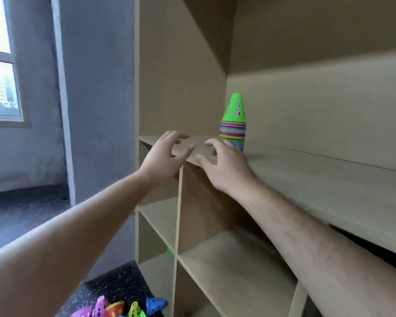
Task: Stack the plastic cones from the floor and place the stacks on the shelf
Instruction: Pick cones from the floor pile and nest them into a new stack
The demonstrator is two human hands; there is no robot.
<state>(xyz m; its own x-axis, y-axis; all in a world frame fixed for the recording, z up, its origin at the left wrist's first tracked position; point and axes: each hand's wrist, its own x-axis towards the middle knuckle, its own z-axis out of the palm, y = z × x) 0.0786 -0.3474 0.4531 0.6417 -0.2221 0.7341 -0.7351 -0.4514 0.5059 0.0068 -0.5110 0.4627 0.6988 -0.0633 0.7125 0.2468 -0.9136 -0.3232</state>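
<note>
On shelf (318,175), upright cone stack (233,131), green on top. Just beside it, left hand (167,154), right hand (224,165): fingers (181,136) wide, empty.

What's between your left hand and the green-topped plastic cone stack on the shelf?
Head view: bare tan wooden shelf board and the right hand, before the green-topped cone stack.

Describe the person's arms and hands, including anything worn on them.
The left forearm and right forearm are bare, no sleeves in view; the right one shows fine hair. The left hand and right hand carry no visible gloves, rings, watch or bands.
</note>
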